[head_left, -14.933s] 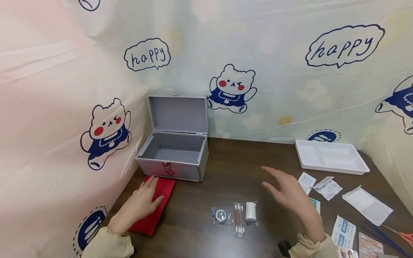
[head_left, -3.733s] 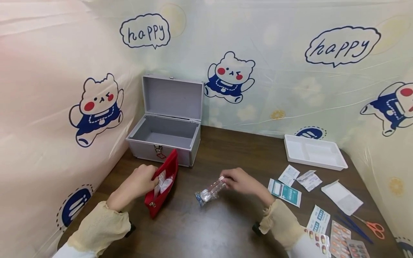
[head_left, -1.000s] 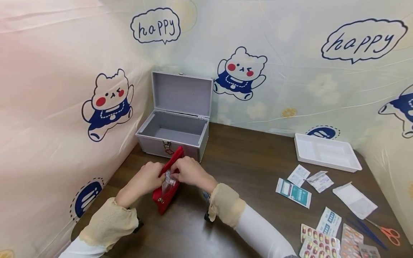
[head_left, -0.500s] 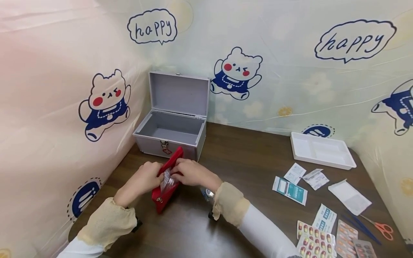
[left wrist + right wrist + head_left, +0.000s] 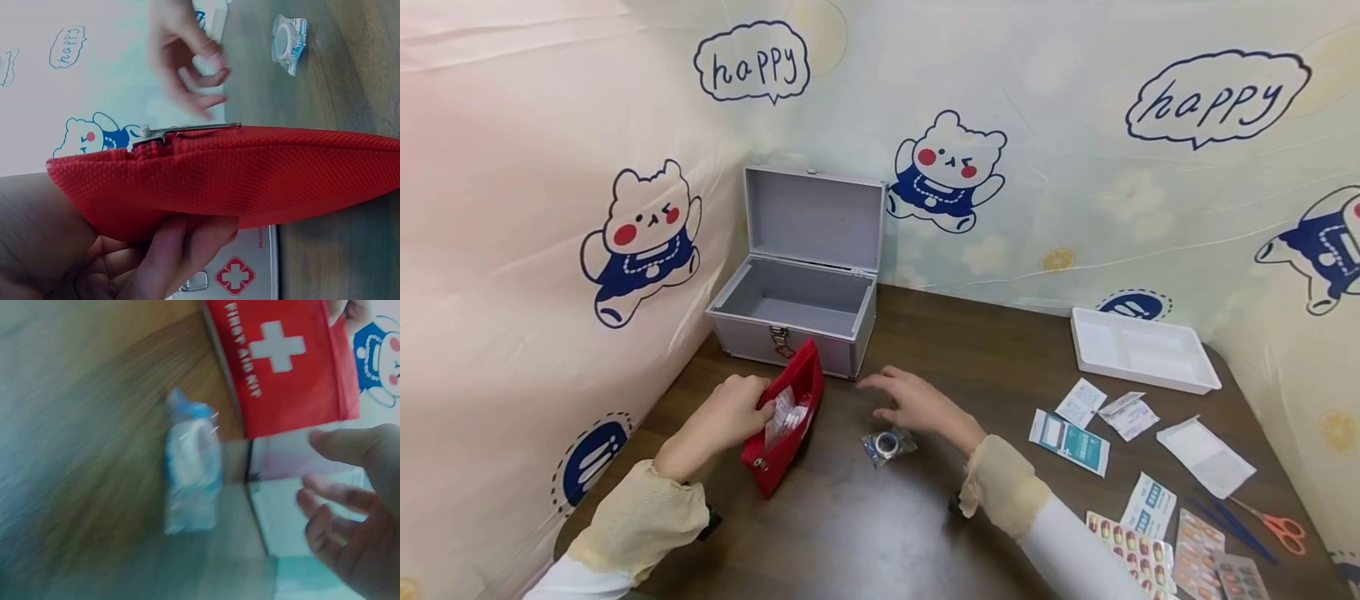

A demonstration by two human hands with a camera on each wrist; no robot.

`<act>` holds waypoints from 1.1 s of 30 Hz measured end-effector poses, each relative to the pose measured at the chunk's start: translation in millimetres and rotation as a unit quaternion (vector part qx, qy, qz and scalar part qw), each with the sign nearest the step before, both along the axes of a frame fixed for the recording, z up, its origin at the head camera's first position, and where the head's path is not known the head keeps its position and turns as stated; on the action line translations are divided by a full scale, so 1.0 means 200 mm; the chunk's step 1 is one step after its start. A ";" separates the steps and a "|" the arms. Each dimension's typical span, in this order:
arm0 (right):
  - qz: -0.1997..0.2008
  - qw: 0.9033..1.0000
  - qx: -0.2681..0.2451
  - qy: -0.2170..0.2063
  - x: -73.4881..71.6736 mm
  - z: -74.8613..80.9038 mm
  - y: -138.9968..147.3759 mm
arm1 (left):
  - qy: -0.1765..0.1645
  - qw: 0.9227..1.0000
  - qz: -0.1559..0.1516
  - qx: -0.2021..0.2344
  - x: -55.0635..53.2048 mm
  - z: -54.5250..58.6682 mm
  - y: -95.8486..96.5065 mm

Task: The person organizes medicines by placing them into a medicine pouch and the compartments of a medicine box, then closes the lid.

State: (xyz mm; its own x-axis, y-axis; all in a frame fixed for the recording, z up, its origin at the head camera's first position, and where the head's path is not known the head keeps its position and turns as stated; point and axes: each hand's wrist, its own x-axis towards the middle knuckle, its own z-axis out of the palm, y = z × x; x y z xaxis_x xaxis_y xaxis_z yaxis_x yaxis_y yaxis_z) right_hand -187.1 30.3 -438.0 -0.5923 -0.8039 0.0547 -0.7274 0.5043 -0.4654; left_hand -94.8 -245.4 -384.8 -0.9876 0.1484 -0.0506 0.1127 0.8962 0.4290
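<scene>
My left hand (image 5: 722, 421) pinches the upper edge of a red first aid pouch (image 5: 808, 379), which stands unzipped and tilted on the table. Clear-wrapped white items (image 5: 790, 415) show inside its mouth. In the left wrist view, curled fingers (image 5: 178, 247) press the red cloth from below. My right hand (image 5: 921, 404) hovers beside the pouch with loosely bent fingers and holds nothing. Just below it lies a roll of tape (image 5: 887, 444) in a clear and blue wrapper. The right wrist view shows the same wrapped roll (image 5: 195, 459), blurred, and the pouch's white cross.
Behind the pouch stands a silver case (image 5: 793, 321), lid raised. At right are a white tray (image 5: 1142, 354), paper sachets (image 5: 1078, 404), a green packet (image 5: 1070, 442), a white packet (image 5: 1206, 457), pill blister packs (image 5: 1131, 550), blue tweezers-like sticks (image 5: 1232, 525) and orange-handled scissors (image 5: 1285, 532).
My right hand has come out of the pouch and moved right, over the wrapped tape. The cotton swabs it held earlier are no longer in it. My left hand keeps its grip on the pouch.
</scene>
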 end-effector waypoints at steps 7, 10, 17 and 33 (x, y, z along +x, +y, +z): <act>-0.030 0.995 0.086 -0.031 0.02 -0.12 0.08 | -0.008 1.000 0.002 -0.003 -0.01 0.00 0.00; -0.033 0.995 0.095 -0.025 0.03 -0.14 0.09 | -0.020 1.000 0.006 -0.001 -0.01 0.01 0.00; -0.023 0.995 0.092 -0.025 0.02 -0.17 0.08 | -0.013 1.000 0.006 -0.005 0.00 0.01 0.00; 0.003 0.994 -0.008 -0.107 0.03 -0.21 0.12 | -0.018 1.000 0.001 -0.001 -0.02 0.00 0.01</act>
